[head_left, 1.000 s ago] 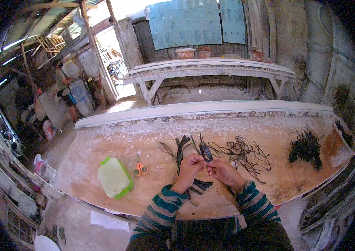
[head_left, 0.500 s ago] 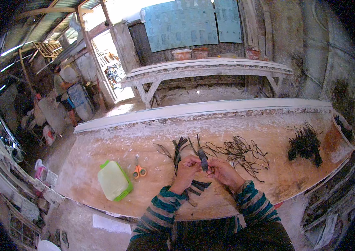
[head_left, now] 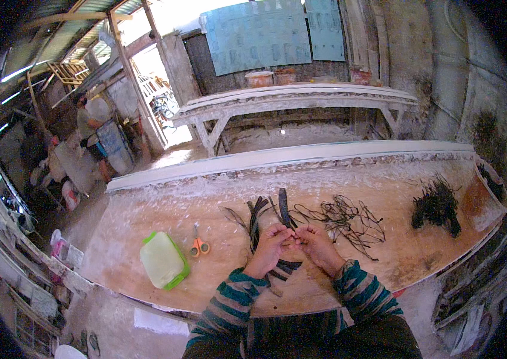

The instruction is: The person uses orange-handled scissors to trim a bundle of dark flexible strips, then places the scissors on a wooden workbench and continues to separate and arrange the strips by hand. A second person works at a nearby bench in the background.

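In the head view, I look down over two bare hands in teal-and-grey striped sleeves, working above a long, pale brown wooden table. The left hand and the right hand meet near the table's middle, fingers drawn into narrow pinches. Between their fingertips they hold the lower end of a flat, dark black strip, which stands up and away from me; the fingers hide the end itself.

Beside and partly behind the left hand, I see a loose spread of flat black strips on the table. Past the right hand lies a loose tangle of thin black cord. Well to the right sits a dense, shaggy black bundle, and next to it, at the table's end, a tilted, dusty reddish-brown bucket with dark material inside.

To the left of the left hand lie orange-handled scissors, blades pointing away from me. Just beside them is a pale rectangular box with bright green edges. A long white beam runs along the table's far edge. At the far left, a person stands in shadow.
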{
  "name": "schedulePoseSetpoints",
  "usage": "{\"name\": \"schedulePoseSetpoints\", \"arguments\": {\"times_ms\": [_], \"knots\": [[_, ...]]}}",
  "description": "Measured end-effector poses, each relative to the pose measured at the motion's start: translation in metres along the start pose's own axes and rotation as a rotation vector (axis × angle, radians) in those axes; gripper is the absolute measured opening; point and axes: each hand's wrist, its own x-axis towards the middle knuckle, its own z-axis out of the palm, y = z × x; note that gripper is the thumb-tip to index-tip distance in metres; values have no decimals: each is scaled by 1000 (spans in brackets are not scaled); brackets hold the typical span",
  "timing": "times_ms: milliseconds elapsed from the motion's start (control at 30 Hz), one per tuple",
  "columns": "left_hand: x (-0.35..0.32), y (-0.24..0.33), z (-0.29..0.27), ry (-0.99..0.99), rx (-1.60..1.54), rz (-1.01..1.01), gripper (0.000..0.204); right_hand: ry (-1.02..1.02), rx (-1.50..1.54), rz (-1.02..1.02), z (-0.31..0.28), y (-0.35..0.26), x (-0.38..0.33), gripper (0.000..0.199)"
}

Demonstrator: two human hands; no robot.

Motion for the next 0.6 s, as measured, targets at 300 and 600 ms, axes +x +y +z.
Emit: {"name": "schedulePoseSetpoints", "arguments": {"times_ms": [300, 600], "knots": [[-3, 4, 3, 10, -80, -43, 9, 42, -1184, -931, 16, -14, -15, 10], [-1, 6, 0, -46, -38, -60, 14, -82, -1141, -744, 9, -10, -12, 9]]}}
